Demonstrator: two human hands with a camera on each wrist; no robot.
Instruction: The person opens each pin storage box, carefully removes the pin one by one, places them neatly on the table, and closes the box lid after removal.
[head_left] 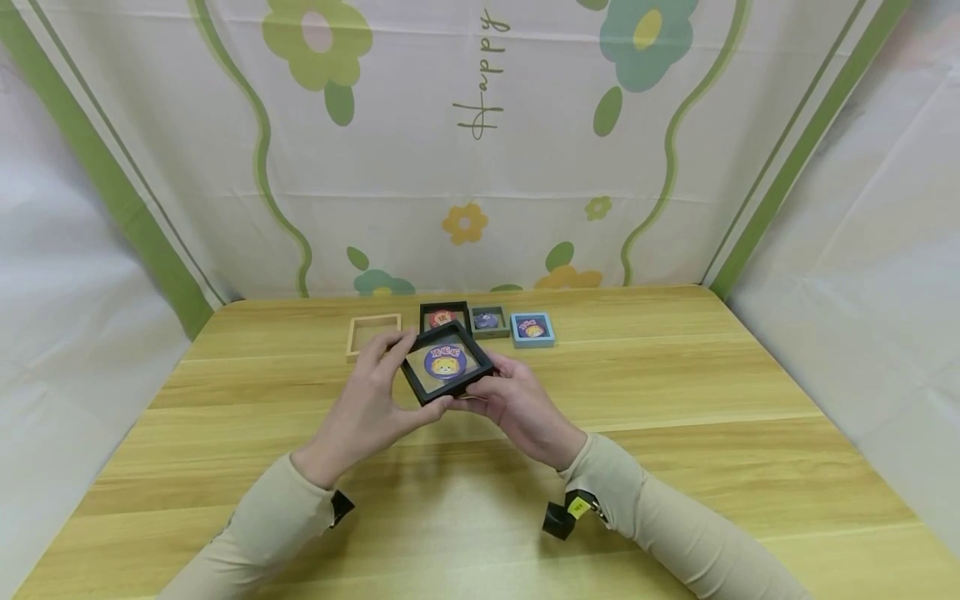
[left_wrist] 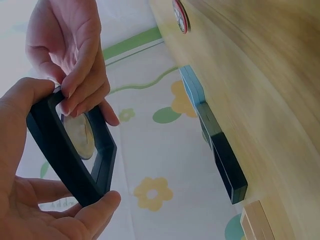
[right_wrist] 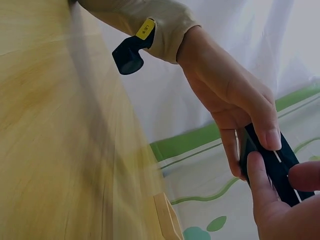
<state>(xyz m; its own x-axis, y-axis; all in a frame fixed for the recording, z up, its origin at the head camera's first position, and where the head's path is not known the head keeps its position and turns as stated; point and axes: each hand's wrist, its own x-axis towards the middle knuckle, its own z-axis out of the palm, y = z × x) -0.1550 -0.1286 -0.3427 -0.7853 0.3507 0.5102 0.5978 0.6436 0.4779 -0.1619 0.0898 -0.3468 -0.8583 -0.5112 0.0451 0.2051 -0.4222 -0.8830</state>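
Between both hands, raised over the table, is a black square display frame [head_left: 453,388] with a clear film window. A round purple badge [head_left: 445,363] with a yellow animal face sits in its middle. The left hand [head_left: 366,410] grips the frame's left side, its fingers at the upper corner and thumb at the lower edge. Pinching the right lower side, thumb on the border, is the right hand [head_left: 522,410]. In the left wrist view the black frame [left_wrist: 67,150] appears tilted, with the badge's pale back [left_wrist: 80,137] showing.
Behind the hands stand a wooden frame [head_left: 351,337], another black frame [head_left: 444,307] with a red badge, a grey-green frame [head_left: 491,332] and a light blue frame [head_left: 534,342]. A red-rimmed round piece [left_wrist: 180,16] lies on the wooden table [head_left: 712,400]. Patterned cloth hangs at the back.
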